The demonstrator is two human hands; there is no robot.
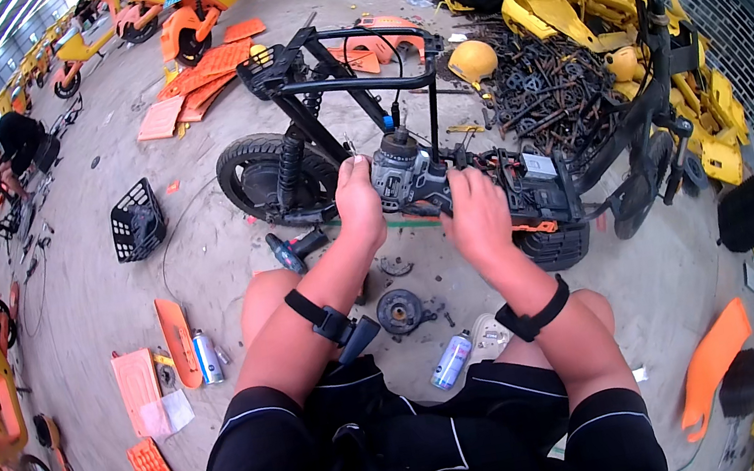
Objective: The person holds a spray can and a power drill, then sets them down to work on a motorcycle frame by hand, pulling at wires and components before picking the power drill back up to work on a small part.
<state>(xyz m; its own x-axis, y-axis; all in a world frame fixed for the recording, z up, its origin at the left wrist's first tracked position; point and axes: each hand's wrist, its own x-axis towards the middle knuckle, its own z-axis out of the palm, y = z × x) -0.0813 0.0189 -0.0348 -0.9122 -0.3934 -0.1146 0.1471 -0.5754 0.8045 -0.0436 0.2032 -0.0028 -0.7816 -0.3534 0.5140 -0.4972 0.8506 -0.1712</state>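
Blue-white spray can [452, 360] by shoe [492, 334], 2nd can [207, 356] at left, labels too sm. to read. Blk basket [127, 241] on flr [203, 221], dark pc. [147, 225] inside. L hand [360, 206] curled on left side of grey pwr tool [403, 173], R hand [477, 216] closed at its right end, tool beside scooter frame [361, 86]; fingertips partly hidden. Flr runs betw. basket & rear wheel [261, 180].

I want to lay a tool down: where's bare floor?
Free: between the black basket and the salmon panel below it, and between the right forearm and the curved orange panel. Crowded: between the knees, with a round hub and a spray can.
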